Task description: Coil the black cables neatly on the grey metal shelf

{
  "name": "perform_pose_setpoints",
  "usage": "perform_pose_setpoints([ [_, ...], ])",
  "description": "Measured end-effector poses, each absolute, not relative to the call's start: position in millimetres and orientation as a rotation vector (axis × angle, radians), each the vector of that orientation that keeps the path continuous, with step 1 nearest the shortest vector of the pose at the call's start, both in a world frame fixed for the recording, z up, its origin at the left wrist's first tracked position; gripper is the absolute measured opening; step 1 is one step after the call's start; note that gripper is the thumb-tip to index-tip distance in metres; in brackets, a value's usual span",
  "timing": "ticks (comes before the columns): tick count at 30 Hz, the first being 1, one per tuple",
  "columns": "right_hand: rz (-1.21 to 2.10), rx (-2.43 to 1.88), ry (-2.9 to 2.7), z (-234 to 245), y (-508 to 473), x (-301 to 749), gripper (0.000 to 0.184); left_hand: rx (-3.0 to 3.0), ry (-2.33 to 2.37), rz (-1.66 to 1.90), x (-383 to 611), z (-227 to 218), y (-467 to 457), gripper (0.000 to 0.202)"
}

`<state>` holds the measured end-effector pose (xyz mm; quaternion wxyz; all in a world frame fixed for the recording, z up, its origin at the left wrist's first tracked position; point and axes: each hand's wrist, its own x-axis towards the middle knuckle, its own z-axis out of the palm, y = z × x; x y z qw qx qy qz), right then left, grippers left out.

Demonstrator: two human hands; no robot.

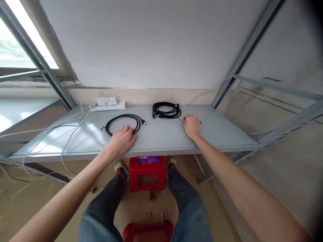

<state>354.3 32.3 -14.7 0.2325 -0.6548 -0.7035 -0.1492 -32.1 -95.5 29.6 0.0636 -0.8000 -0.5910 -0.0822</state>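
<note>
A loosely coiled black cable (123,116) with a plug at its right end lies on the grey metal shelf (153,139). Over the near side of this coil rests my left hand (123,139), open, its fingers laid out flat. A thicker bundle of black cable (165,110) sits further back, near the wall. Just right of that bundle my right hand (191,125) is low on the shelf with its fingers curled together. From its fingertips a thin dark tie (180,119) sticks out to the left. More thin dark strands (200,122) show beside its right edge, partly hidden.
A white power strip (108,106) with plugged-in adapters stands at the back left. White cords (75,134) trail over the shelf's left side and down its front. Metal uprights (248,50) frame the shelf. A red stool (147,174) is underneath.
</note>
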Motion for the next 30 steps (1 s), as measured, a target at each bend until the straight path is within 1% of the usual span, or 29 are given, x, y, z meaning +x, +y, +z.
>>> perform_pose_setpoints([
  [4, -0.344, -1.842, -1.857, -8.6, 28.2, 352.1, 0.023, -2.241, -1.852, -0.078, 4.5, 30.3, -81.9, 0.028],
  [5, -0.321, -1.857, -1.826, -6.8, 26.9, 351.8, 0.023, -2.242, -1.845, -0.041, 9.4, 30.7, -79.9, 0.028],
  [8, -0.249, -1.883, -1.729, -2.8, 23.7, 352.2, 0.025, -2.328, -1.756, 0.017, 12.0, 31.5, -82.5, 0.044],
  [9, -0.229, -1.890, -1.700, -2.3, 23.3, 352.8, 0.026, -2.368, -1.720, 0.015, 8.0, 31.2, -86.2, 0.047],
  [13, -0.175, -1.904, -1.567, -5.5, 26.2, 357.2, 0.030, -2.532, -1.614, -0.074, -35.8, 27.8, -105.8, 0.051],
  [16, -0.148, -1.838, -1.469, -9.9, 30.5, 361.1, 0.036, -2.654, -1.607, -0.228, -85.7, 26.1, -110.3, 0.055],
  [18, -0.128, -1.807, -1.452, -11.1, 31.9, 362.2, 0.037, -2.625, -1.709, -0.317, -111.2, 27.2, -106.3, 0.051],
  [20, -0.126, -1.816, -1.502, -10.4, 31.4, 361.1, 0.033, -2.556, -1.796, -0.405, -120.1, 30.7, -100.7, 0.046],
  [24, -0.220, -1.856, -1.738, -7.1, 27.3, 354.6, 0.022, -2.490, -1.846, -0.572, -83.0, 42.1, -96.4, 0.049],
  [26, -0.291, -1.843, -1.860, -7.1, 25.9, 351.7, 0.020, -2.421, -1.898, -0.598, -51.6, 45.8, -97.2, 0.045],
  [28, -0.359, -1.820, -1.934, -8.4, 25.8, 350.3, 0.019, -2.374, -1.926, -0.484, -25.5, 45.5, -97.9, 0.040],
  [30, -0.405, -1.805, -1.960, -10.3, 26.5, 350.1, 0.020, -2.349, -1.890, -0.323, -10.0, 41.2, -98.1, 0.043],
])
